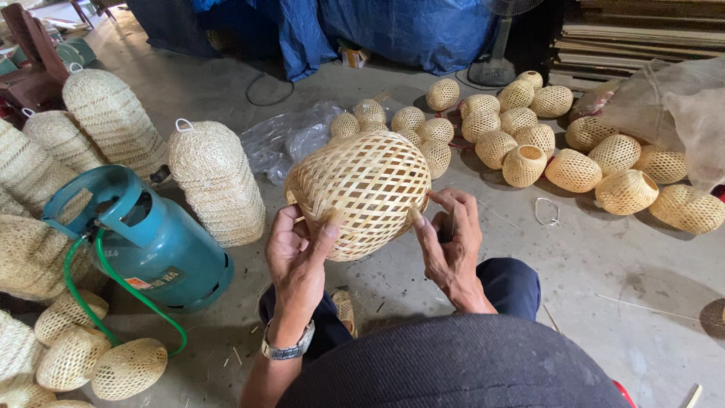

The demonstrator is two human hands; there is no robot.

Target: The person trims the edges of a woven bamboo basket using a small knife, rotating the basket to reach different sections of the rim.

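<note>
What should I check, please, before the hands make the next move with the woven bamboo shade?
1. Left hand grips the woven bamboo shade: ok.
2. Right hand touches the shade's rim: ok.
3. Shade lifted off the concrete floor: ok.
4. Weave undamaged on the visible side: ok; far side: cannot tell.
5. Teal gas cylinder apart from the shade: ok.
6. Right fingers hold a tool: cannot tell.

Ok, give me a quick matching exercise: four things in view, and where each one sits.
Things:
1. Woven bamboo shade
2. Gas cylinder
3. Wristwatch
4. Blue tarp

Places:
A. At the back, top of view
B. On the left wrist
C. Between the left hand and right hand
D. On the floor to the left, with a green hose

Pairs: 1-C, 2-D, 3-B, 4-A
</note>
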